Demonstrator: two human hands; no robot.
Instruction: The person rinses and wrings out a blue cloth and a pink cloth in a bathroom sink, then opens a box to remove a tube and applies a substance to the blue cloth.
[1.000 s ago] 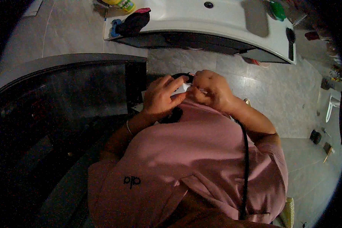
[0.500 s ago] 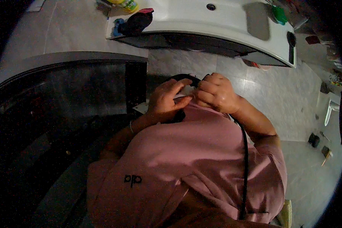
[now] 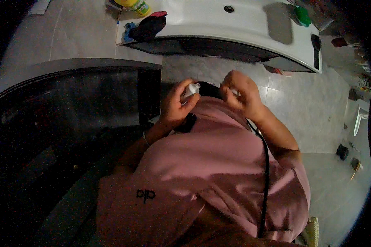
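My left hand [image 3: 178,105] is closed round a small white bottle [image 3: 191,89], its narrow mouth pointing up and to the right between thumb and fingers. Most of the bottle is hidden in the palm. Apart from it, my right hand [image 3: 242,92] is curled with the fingertips together. A small whitish thing [image 3: 236,93] shows at those fingertips, too little of it to name. Both hands are held in front of my pink shirt [image 3: 206,140]. A black cable [image 3: 266,181] runs down the shirt on the right.
Ahead stands a white washbasin [image 3: 193,18] with a drain hole. On its left end are a dark cloth [image 3: 149,28] and a yellow container [image 3: 137,6]; on its right, a green item [image 3: 303,16] and a black brush [image 3: 316,43]. A dark glossy panel [image 3: 86,96] is at left.
My hands have moved apart: the right has shifted slightly up and right, away from the left. The white bottle's mouth now shows uncovered in my left hand.
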